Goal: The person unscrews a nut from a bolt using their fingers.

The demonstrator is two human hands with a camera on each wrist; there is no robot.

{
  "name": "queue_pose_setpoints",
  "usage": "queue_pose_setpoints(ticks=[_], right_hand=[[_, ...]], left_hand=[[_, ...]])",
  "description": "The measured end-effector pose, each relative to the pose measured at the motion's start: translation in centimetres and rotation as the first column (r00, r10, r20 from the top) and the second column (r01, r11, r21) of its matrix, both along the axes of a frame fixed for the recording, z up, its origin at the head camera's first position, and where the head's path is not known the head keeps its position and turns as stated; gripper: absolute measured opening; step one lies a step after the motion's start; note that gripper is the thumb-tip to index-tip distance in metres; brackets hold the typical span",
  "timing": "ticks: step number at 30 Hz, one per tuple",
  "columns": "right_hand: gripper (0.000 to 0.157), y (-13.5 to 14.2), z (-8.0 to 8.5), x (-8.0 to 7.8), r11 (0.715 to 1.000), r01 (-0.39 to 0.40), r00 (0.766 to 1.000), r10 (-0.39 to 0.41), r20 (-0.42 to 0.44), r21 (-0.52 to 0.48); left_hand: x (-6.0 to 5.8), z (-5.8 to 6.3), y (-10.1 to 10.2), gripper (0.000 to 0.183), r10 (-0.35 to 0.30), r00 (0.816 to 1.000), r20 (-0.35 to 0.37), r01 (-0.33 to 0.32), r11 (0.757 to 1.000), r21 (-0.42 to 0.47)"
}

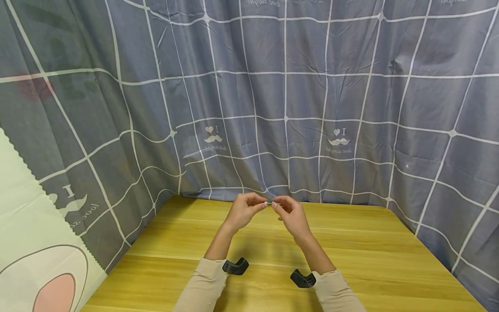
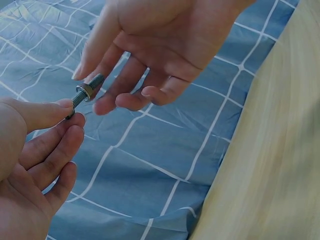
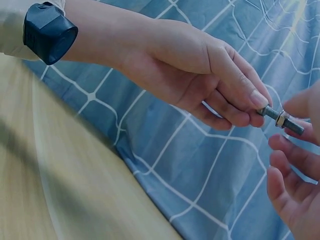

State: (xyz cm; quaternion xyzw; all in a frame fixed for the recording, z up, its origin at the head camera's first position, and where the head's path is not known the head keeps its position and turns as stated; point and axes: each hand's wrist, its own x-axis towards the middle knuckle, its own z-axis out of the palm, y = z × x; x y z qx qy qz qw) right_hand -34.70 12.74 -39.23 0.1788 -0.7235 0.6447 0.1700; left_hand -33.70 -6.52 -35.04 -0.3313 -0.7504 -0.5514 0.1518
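Handling: The slim, silver-grey threaded metal bolt (image 2: pixel 78 98) should be light, rigid and not fragile under finger pressure. The thread should give the skin some bite; the small diameter makes it easy to drop or roll between the fingertips. Take hold with thumb and index finger at the end of the shank, clear of the silver nut-like metal collar (image 3: pixel 281 120). To turn the collar, hold it by its outer faces.

Appearance: The shank is straight, with fine thread visible on both sides of the collar, which sits partway along it. The free end is blunt. The held end is darker and mostly covered by fingers; its shape cannot be told. Whether a separate washer lies against the collar is also unclear.

Location: The bolt is held in the air above the far part of the wood-grain yellow table (image 1: pixel 351 234). The blue-grey fabric curtain with white grid lines (image 1: pixel 284 108) hangs beyond the table.

Grip: The left hand (image 1: pixel 242 212), above the table, pinches one end of the bolt between thumb and fingers. The right hand (image 1: pixel 293 219), also above the table, has spread, relaxed fingers at the free end and is not clamped on it; light contact cannot be confirmed.
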Motion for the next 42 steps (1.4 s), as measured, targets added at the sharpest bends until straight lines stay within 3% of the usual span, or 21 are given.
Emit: queue_pose_setpoints(ticks=[9, 18, 42], right_hand=[[0.017, 0.0, 0.3, 0.2, 1.000, -0.015, 1.000, 0.015, 0.012, 0.003], [0.016, -0.3, 2.9, 2.7, 0.999, 0.012, 1.000, -0.013, 0.025, 0.046], [0.017, 0.0, 2.9, 2.9, 0.997, -0.048, 0.999, 0.047, 0.011, 0.062]], left_hand=[[-0.1, -0.1, -0.1, 0.012, 0.003, 1.000, -0.003, -0.003, 1.000, -0.003], [-0.3, -0.1, 0.1, 0.013, -0.009, 1.000, -0.007, 0.009, 1.000, 0.008], [-0.2, -0.1, 0.2, 0.011, 0.005, 1.000, -0.002, -0.005, 1.000, 0.001]])
